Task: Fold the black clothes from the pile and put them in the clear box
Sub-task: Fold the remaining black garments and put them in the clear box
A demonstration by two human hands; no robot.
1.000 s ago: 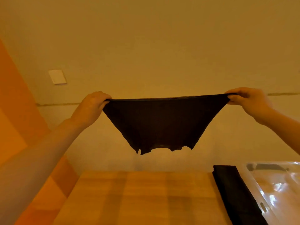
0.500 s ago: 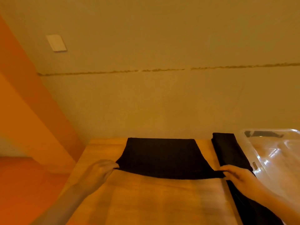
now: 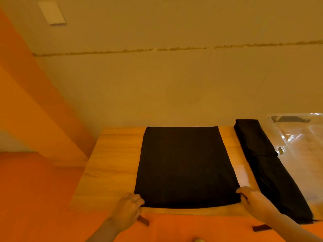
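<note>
A black garment [image 3: 185, 165] lies spread flat on the wooden table [image 3: 111, 163], reaching from the far edge almost to the near edge. My left hand [image 3: 130, 206] pinches its near left corner. My right hand [image 3: 253, 200] pinches its near right corner. To the right lies a second black cloth [image 3: 272, 165], folded into a long strip that runs along the table beside the clear box [image 3: 300, 142]. The clear box stands at the table's right end, partly cut off by the frame.
A beige wall stands directly behind the table, with a white switch plate [image 3: 52, 12] high on the left. An orange floor and orange panel fill the left side. Orange fabric [image 3: 192, 227] shows at the table's near edge.
The garment hung in the air between my hands, then came down onto the table. Both hands pulled its near edge toward me, drawing it out flat and long.
</note>
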